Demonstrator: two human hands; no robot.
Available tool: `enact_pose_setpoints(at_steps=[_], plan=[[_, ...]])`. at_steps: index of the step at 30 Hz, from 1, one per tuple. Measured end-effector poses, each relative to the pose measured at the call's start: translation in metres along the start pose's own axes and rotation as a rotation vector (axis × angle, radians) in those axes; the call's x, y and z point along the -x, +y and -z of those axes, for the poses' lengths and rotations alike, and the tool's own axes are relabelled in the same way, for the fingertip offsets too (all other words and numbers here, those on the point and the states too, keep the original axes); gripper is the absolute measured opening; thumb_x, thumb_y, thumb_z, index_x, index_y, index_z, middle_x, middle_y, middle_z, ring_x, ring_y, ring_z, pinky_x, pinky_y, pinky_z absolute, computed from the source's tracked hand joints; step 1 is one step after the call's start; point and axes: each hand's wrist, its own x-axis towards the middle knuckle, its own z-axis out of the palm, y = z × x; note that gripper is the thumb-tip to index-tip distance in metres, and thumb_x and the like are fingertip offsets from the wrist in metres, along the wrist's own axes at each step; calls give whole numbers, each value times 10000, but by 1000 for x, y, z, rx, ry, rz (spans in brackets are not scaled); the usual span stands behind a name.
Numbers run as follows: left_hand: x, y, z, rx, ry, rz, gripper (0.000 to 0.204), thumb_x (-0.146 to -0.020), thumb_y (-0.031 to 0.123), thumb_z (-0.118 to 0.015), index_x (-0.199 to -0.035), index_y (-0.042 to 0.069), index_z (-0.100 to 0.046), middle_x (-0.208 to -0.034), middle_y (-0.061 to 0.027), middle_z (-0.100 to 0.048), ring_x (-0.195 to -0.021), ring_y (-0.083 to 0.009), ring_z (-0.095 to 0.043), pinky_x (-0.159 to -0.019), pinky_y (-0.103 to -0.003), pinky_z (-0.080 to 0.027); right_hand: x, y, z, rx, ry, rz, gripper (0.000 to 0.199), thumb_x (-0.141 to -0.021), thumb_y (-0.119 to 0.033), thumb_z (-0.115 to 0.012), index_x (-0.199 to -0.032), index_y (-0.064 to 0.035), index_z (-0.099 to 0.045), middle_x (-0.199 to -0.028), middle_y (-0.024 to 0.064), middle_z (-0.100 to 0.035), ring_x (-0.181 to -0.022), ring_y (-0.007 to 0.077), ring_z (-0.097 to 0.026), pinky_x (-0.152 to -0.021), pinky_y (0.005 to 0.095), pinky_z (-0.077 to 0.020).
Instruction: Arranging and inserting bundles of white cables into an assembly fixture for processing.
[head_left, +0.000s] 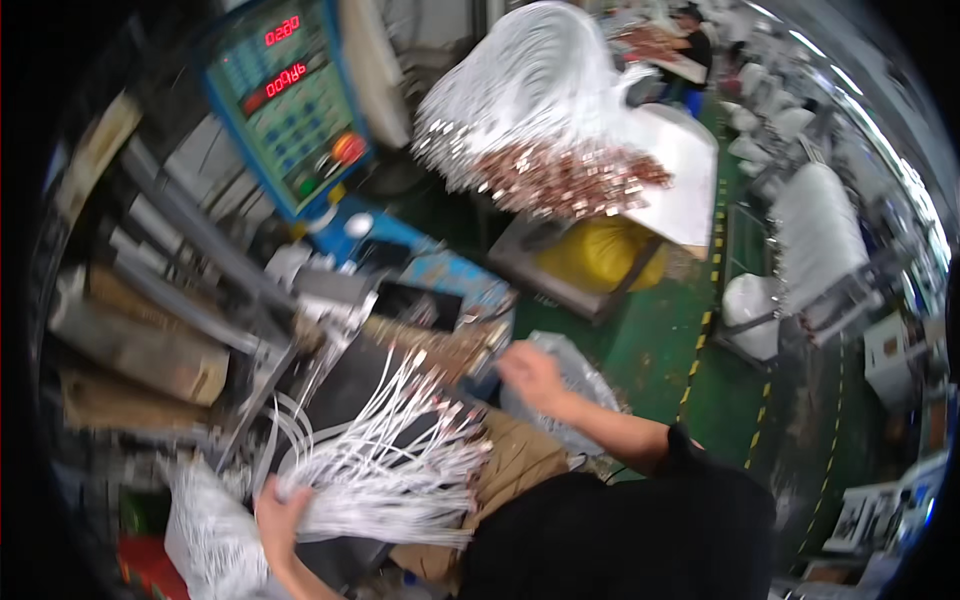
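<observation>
A loose bundle of white cables (pixel 390 480) fans out over a dark surface in front of me, many of their tips pointing up and to the right. My left hand (pixel 280 520) grips the bundle at its left side; part of its fingers is hidden among the strands. Farther to the right, my right hand (pixel 532 378) hovers beside the near edge of the blue machine table (pixel 480 285). Its fingers are smeared by motion, so whether they hold anything does not show.
A control panel (pixel 290 105) with red digits stands at the back left. Beyond the blue table, a big heap of white cables with coppery ends (pixel 540 110) lies on a stand above a yellow sack (pixel 600 252). White bundles (pixel 215 530) lie at lower left. Clear plastic bag (pixel 570 385) sits by my right arm.
</observation>
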Motion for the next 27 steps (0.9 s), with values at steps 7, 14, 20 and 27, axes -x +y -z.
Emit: enact_pose_setpoints(at_steps=[7, 14, 20, 27], plan=[[-39, 183, -121, -73, -287, -581, 344, -803, 217, -774, -961, -48, -622, -831, -79, -665, -729, -169, -585, -671, -338, -480, -43, -162, 26, 329, -446, 749, 735, -743, -472, -800, -1266, 1, -595, -1176, 210, -647, -1072, 335, -627, -889, 467, -483], [-30, 87, -81, 462, 13, -365, 206, -964, 167, -587, -884, -19, -628, -716, -30, -575, -653, -102, -502, -610, -270, -421, -101, -209, -6, 656, -374, 883, 398, -798, -292, -745, -1068, -18, -644, -919, 154, -695, -906, 350, -677, -782, 473, -505], [-37, 70, -101, 244, 46, -341, 233, -991, 167, -550, -854, -17, -586, -713, -38, -563, -655, -107, -494, -602, -276, -414, -82, -163, -25, 618, -641, 781, 241, -823, -200, -664, -998, -37, -637, -808, 121, -685, -858, 341, -693, -696, 461, -520], [-29, 84, -114, 181, 271, -402, 263, -992, 167, -555, -816, -27, -578, -667, -59, -516, -644, -130, -499, -579, -308, -388, -93, -157, -2, 594, -277, 754, 216, -882, -236, -599, -1001, -59, -638, -844, 144, -692, -826, 353, -698, -687, 464, -543]])
